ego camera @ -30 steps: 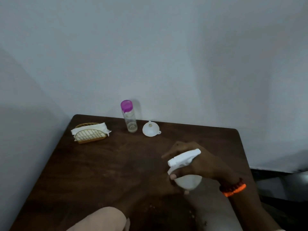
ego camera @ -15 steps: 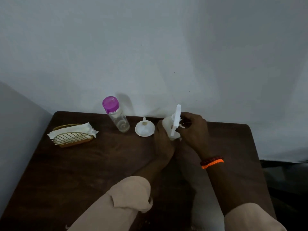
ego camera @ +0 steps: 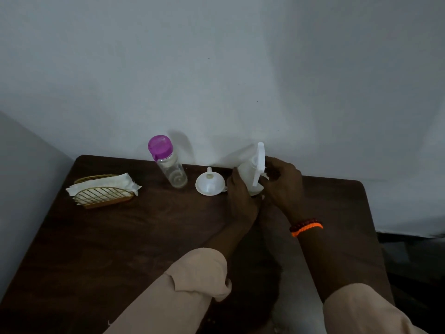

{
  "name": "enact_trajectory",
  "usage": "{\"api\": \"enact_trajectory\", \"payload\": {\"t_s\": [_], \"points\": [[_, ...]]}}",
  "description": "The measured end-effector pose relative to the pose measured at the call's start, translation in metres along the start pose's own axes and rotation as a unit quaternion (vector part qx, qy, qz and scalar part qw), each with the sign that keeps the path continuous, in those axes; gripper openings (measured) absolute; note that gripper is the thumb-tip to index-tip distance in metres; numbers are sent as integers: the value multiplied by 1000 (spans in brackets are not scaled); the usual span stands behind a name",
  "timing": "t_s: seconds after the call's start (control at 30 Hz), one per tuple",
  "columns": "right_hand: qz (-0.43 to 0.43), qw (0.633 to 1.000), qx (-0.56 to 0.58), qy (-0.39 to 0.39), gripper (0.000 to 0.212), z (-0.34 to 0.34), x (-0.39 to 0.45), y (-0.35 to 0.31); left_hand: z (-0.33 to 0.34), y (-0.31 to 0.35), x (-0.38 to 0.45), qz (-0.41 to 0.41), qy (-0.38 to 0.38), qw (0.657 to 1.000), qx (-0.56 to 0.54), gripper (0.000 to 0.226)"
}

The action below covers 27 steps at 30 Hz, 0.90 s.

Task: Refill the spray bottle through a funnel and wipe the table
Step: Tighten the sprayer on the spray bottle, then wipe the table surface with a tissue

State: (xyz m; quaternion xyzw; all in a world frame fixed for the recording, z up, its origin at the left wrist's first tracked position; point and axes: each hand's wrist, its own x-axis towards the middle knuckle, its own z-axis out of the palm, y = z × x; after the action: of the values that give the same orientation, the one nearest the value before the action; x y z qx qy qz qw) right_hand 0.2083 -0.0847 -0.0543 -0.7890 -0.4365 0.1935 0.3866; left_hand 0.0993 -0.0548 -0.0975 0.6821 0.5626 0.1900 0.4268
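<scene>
Whereas a second ago the right hand (ego camera: 284, 186) alone held the spray bottle (ego camera: 248, 175) low over the near side of the table (ego camera: 120, 237), the bottle now stands at the far edge just beside the funnel (ego camera: 210, 185). The left hand (ego camera: 240, 201) grips its body and the right hand's fingers curl round the trigger head, which I judge is being unscrewed for refilling. No brand, label or writing is readable, not even on the purple-capped bottle (ego camera: 168, 165).

Matt plastic funnel (ego camera: 211, 185) — dark wood table (ego camera: 144, 237)
</scene>
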Motion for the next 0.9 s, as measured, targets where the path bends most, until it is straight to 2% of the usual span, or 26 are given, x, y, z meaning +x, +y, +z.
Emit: {"api": "enact_trajectory", "payload": {"t_s": [0.07, 0.13, 0.2, 0.27, 0.33, 0.43, 0.5, 0.53, 0.6, 0.63, 0.73, 0.8, 0.9], "points": [[37, 999, 4, 16, 55, -2, -9, -2, -4, -1, -12, -5, 15, 1000, -18, 97], [84, 990, 13, 111, 38, -9, -30, -9, -19, -1, -41, 2, 16, 1000, -23, 94], [106, 969, 39, 218, 13, -12, -65, -24, -38, -23, -75, -14, 37, 998, -54, 81], [122, 959, 70, 245, 5, 4, -106, -40, -63, -62, -107, -65, 70, 990, -104, 63], [170, 962, 94, 194, 7, 39, -146, -55, -104, -103, -131, -96, 117, 981, -125, 45], [164, 978, 127, 17, 2, 113, -188, -90, -183, -167, -141, -151, 151, 972, -101, 22], [101, 983, 126, -91, 6, 156, -189, -118, -228, -208, -124, -175, 190, 963, -73, 36], [65, 984, 123, -115, 6, 175, -180, -133, -247, -227, -111, -177, 215, 958, -71, 37], [17, 985, 118, -128, 6, 205, -153, -160, -277, -251, -78, -170, 254, 949, -79, 27], [-2, 987, 107, -123, 9, 217, -135, -168, -295, -243, -63, -159, 268, 946, -86, 23], [-21, 989, 73, -128, 21, 248, -86, -182, -334, -239, -18, -114, 296, 944, -87, 39], [-14, 991, 68, -116, 26, 259, -60, -186, -349, -233, 2, -103, 276, 952, -80, 47], [-2, 994, 46, -102, 32, 269, -34, -190, -360, -222, 19, -79, 234, 966, -80, 39]]}}
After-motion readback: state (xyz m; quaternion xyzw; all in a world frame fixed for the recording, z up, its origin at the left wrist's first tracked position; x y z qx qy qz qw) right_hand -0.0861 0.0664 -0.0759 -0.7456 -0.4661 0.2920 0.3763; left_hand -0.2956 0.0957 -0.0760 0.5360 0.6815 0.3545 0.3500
